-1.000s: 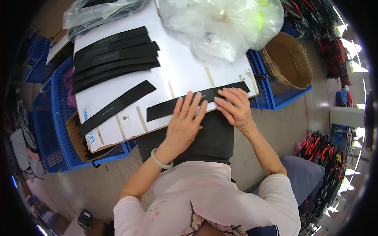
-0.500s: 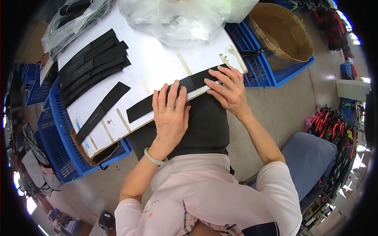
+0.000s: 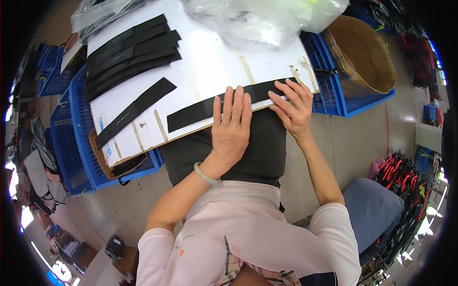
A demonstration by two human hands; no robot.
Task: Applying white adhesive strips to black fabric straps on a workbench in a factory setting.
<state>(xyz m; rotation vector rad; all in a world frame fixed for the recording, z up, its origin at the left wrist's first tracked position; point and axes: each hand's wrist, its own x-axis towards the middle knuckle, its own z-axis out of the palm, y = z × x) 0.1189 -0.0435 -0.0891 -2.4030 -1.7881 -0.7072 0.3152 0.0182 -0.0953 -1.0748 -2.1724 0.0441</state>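
Note:
A long black fabric strip (image 3: 188,115) lies along the near edge of a white board (image 3: 210,62). My left hand (image 3: 231,126) rests flat on its middle, fingers stretched out and covering part of it. At the strip's right end, my right hand (image 3: 296,113) has its fingers spread over the fabric, with the thumb by the board's edge. A second black strip (image 3: 138,110) lies slanted to the left, apart from both hands. Farther back, several similar strips sit in an overlapping pile (image 3: 129,55).
A clear plastic bag (image 3: 267,21) covers the board's far side; another bag (image 3: 102,19) is at far left. Blue crates (image 3: 78,138) stand left of the board. On the right, a blue crate (image 3: 350,107) holds a brown round container (image 3: 360,57). A grey-blue padded surface (image 3: 372,209) is near my right elbow.
My left hand has slid rightward along the strip, and its fingers are closer together. My right hand stays near the strip's right end. The whole view has shifted a little.

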